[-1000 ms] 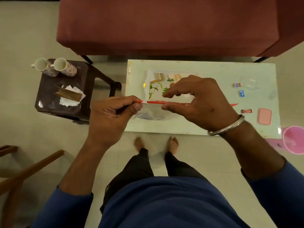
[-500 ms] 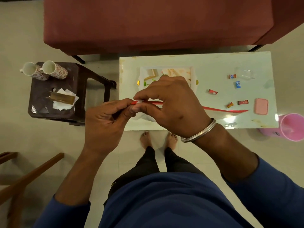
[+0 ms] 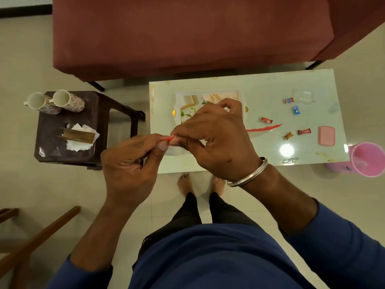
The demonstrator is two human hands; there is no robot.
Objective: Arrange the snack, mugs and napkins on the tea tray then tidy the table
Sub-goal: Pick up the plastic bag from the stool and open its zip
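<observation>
Both hands, left hand (image 3: 129,163) and right hand (image 3: 214,140), pinch one red strip (image 3: 168,138) with closed fingers. Five candies (image 3: 266,120) lie on the tabletop (image 3: 260,86); two mugs (image 3: 68,101) stand well apart.

Two mugs (image 3: 55,102) and napkins (image 3: 80,137) sit on a stool (image 3: 68,152) left of the surface (image 3: 260,86), which carries the tray (image 3: 208,97) with candies (image 3: 295,110) to its right.

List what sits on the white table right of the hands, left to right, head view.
Red strip → red candy → orange candy → blue candy → brown candy → pink lid. Left out: the red-and-blue candy and the clear box, which overlap others in the order.
</observation>
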